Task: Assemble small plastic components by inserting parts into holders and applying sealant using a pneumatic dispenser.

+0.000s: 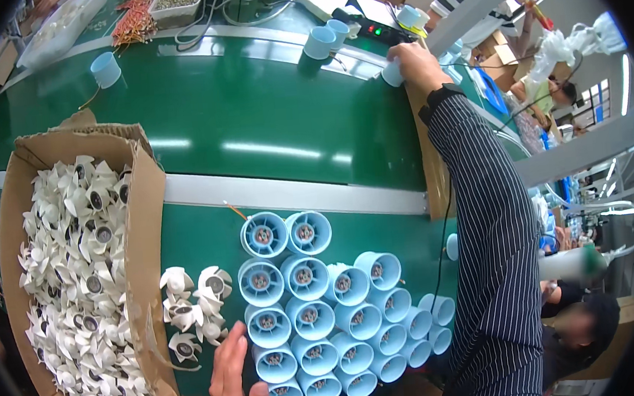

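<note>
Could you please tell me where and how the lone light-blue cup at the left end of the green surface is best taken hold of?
I would grip the light-blue cup around its curved outer wall, coming from its right. It sits alone, so that side looks free, while a thin wire trails from its near-left side.

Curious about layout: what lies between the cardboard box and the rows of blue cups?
Loose white fan wheels and the left hand, shown in the head view.
</note>
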Demonstrator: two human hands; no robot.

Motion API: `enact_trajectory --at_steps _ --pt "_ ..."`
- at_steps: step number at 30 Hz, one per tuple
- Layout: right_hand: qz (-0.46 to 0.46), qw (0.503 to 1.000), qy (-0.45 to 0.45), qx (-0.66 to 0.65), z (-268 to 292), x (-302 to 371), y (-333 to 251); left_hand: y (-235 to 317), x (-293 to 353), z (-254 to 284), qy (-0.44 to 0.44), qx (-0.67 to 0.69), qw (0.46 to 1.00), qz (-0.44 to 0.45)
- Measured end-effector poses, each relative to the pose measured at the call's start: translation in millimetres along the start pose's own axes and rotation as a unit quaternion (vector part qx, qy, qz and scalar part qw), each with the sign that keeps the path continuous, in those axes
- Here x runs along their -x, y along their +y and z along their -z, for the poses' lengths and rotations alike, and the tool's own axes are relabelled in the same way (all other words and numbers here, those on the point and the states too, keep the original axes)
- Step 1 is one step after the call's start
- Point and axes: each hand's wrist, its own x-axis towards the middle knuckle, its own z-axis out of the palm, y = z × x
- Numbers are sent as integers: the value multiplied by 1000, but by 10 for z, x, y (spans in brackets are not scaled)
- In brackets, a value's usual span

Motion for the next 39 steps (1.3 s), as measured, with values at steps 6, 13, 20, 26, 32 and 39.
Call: enact_trajectory --at_steps 6,13,20,26,32,39 --pt "89 995 -12 -40 -106 -362 -194 56 -75 33 -12 -40 999 -24" --pt "308 913 176 -201 -316 -617 -508 32 -113 29 -10 -26 999 -34" --pt "220 948 91 -211 -244 -541 -562 34 -118 23 0 -13 999 -44" --pt "217 949 100 -204 -178 -456 -615 36 -101 13 6 -23 999 -46" --pt "167 959 34 -224 -7 -282 -668 23 -107 -14 10 -10 999 -50" --pt "118 982 20 -146 -119 -111 -744 39 -40 35 -18 -26 999 -27"
